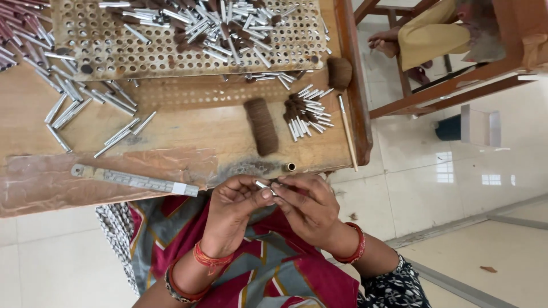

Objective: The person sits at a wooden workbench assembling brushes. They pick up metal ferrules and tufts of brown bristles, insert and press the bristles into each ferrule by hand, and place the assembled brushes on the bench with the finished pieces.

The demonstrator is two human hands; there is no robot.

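A: Silver metal: what does the person hold?

B: A small silver metal tube (262, 184), pinched at its ends between the fingertips of the left hand (235, 201) and the right hand (305, 204). Both hands are curled narrow around it, thumbs and forefingers meeting, just below the near edge of the worn wooden workbench (171, 140).

A: What lies directly above the hands?

B: A short brass-coloured ring (291, 167) sits at the bench edge, just above the right fingertips. Beyond it lies a dark brown bundle of bristle fibre (262, 125), and to its right a small heap of silver tubes with brown bristle tips (307, 114).

A: And to the left-hand side?

B: A flat grey steel ruler (134, 180) lies along the bench edge, near the left hand. Farther off, loose plain silver tubes (85, 108) are scattered over the wood.

A: What is farthest from the hands?

B: A pale perforated board (114, 48) carrying a pile of finished silver tubes (222, 25). A thin wooden stick (347, 134) rests along the bench's right rim, beside a second small brown bristle tuft (340, 72).

A: Anything worn?

B: Red bangles (357, 245) circle the right wrist; red thread and a dark bangle circle the left.
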